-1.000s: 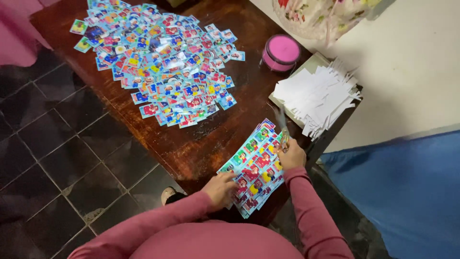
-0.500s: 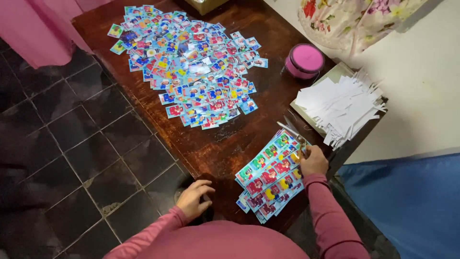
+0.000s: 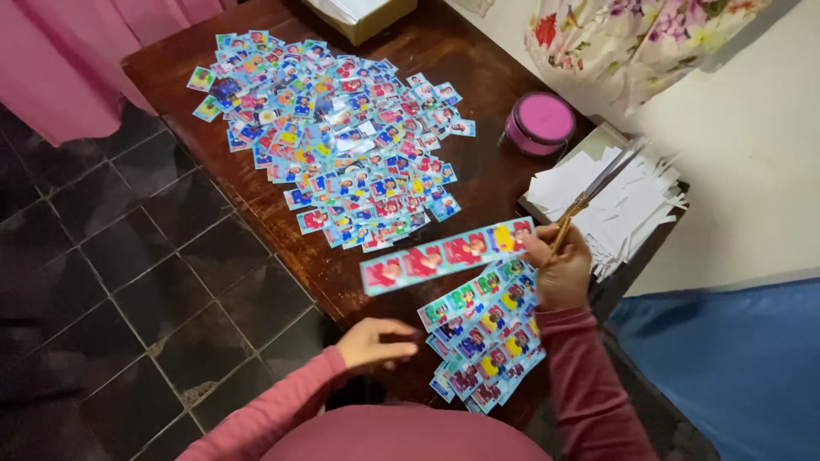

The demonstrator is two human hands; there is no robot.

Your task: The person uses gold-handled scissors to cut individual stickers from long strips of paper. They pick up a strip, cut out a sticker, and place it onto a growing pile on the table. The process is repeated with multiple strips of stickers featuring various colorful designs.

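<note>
Head view: right hand (image 3: 559, 275) grips scissors (image 3: 594, 188) and pinches one end of a strip of picture cards (image 3: 446, 255), held above the wooden table (image 3: 478, 183). Left hand (image 3: 373, 343), loosely curled, holds nothing, near the table edge beside a stack of uncut card sheets (image 3: 483, 337). Behind: a spread of cut cards (image 3: 342, 137), pink round tin (image 3: 540, 122), white paper scraps (image 3: 615, 201).

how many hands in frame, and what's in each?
2. The left hand is empty, at the near table edge beside the sheet of cards. The right hand holds scissors and one end of a cut strip of cards.
</note>
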